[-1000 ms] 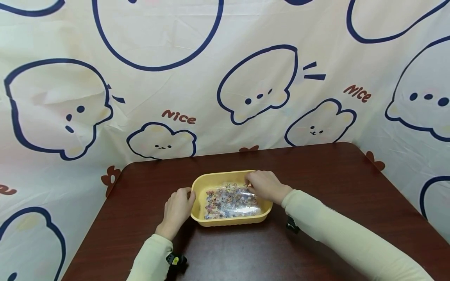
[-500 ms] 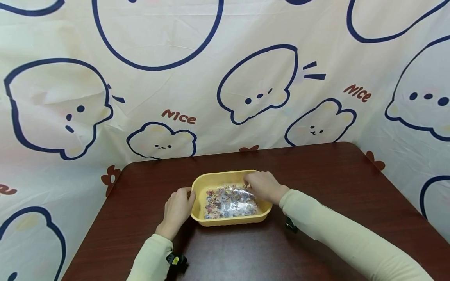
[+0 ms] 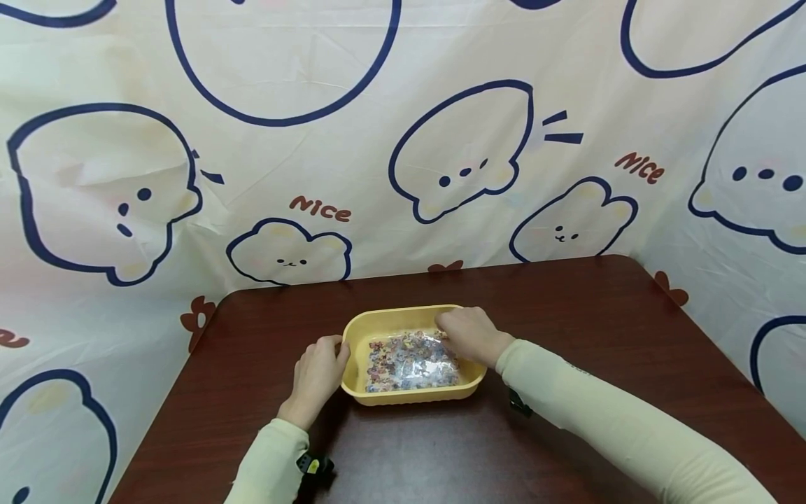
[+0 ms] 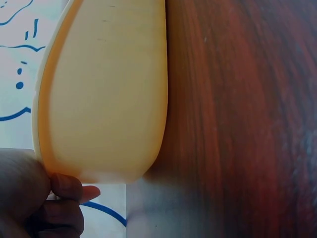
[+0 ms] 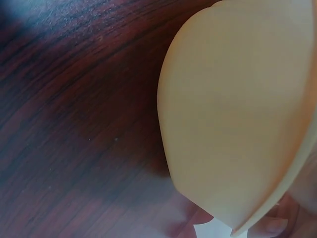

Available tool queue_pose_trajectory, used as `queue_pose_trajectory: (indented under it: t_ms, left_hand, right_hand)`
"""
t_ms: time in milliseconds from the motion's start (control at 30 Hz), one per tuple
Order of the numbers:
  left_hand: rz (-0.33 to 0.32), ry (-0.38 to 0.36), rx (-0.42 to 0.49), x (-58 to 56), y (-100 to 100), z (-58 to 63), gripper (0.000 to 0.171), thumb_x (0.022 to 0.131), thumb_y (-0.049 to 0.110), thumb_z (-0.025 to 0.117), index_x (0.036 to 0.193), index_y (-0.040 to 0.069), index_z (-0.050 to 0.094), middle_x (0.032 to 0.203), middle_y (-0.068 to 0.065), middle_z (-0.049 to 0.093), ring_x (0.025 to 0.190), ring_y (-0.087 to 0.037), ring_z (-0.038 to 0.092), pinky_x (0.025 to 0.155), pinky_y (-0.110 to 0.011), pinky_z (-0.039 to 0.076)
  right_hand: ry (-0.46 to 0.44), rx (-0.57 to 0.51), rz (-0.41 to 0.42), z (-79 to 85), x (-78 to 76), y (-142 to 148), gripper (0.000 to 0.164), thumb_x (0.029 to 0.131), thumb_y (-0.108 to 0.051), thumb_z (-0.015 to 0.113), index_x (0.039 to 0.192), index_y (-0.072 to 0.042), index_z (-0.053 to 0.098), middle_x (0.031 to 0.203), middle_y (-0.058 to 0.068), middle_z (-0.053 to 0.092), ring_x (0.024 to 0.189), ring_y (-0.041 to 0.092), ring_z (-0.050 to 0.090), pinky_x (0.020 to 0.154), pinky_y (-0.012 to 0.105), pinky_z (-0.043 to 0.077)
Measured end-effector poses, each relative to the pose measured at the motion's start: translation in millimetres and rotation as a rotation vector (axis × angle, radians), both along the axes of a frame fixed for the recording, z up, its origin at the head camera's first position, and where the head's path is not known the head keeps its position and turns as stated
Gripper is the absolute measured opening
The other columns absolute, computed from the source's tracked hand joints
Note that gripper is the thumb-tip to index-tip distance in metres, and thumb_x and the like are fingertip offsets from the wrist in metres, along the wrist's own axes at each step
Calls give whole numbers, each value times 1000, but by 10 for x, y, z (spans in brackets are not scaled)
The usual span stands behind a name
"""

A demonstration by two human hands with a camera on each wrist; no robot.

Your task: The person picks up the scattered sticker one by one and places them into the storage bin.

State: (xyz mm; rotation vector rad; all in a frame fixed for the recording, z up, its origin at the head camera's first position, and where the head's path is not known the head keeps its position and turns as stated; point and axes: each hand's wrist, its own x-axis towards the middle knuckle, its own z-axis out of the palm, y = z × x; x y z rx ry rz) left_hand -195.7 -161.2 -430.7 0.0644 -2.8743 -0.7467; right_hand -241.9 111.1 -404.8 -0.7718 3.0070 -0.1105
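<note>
A yellow plastic basin [image 3: 378, 399] stands on the table, and its outer walls fill much of both wrist views. Inside lies a clear plastic bag of small multicoloured jigsaw pieces [image 3: 409, 360], shiny on top. My left hand [image 3: 317, 378] grips the basin's left end by the rim; in the left wrist view its fingers [image 4: 64, 186] curl at the rim. Reaching over the right end, my right hand [image 3: 469, 336] pinches the bag near its upper right corner, its fingertips mostly hidden. In the right wrist view, part of that hand shows behind the rim.
The dark red-brown wooden table [image 3: 567, 315] extends around the basin on all sides. A pale cloth [image 3: 365, 161] printed with cartoon shapes hangs behind the table and along its sides. A small black device [image 3: 315, 465] is strapped at the left wrist.
My right hand has shifted slightly left, and the bag's right side has moved left with it, away from the basin's right wall. The left hand and the basin stay in place.
</note>
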Motion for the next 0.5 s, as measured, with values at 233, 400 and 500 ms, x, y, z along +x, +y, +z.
queue_pose_trajectory:
  t_ms: [233,400,500]
  left_hand:
    - [-3,-2,1,-3,-3,-1,34,100,24,58,119,1,73,105,-20,76,74,-28,70,61,-46,52]
    - [0,-2,-1,-5,-3,-4,34,100,25,58,119,1,73,106,-20,76,76,-30,71,63,-47,53]
    - [0,-1,-1,-5,-5,-6,34,100,25,58,119,1,73,106,-20,76,75,-30,70,63,-47,52]
  right_hand:
    - [24,19,0,-26,-8,-11,14,89,-24,78,92,-13,70,73,-4,64,62,11,51,56,30,44]
    - [37,50,-5,-39,-7,-30,15,89,-25,78,93,-13,71,75,-3,66,63,11,52,58,33,48]
    - [41,64,-4,-45,-4,-41,15,89,-25,78,91,-13,70,74,-2,65,63,11,52,58,33,48]
